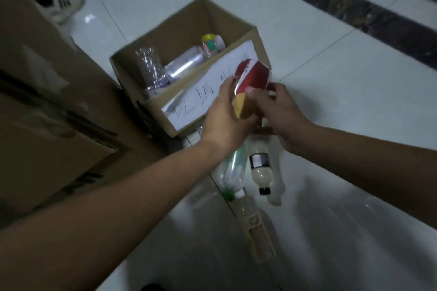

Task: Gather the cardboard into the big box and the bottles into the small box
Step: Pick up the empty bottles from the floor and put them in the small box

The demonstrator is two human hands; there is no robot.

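My left hand and my right hand both grip a red and gold bottle, held just in front of the small box. That open cardboard box has a white handwritten label on its near wall and holds several clear plastic bottles. Below my hands, on the floor, lie a clear bottle with a green cap, a milky bottle with a black cap and a clear bottle with a tan label. The big box fills the left side.
The floor is glossy white tile with a dark stone strip at the upper right. Another person's shoe stands at the upper left beyond the big box.
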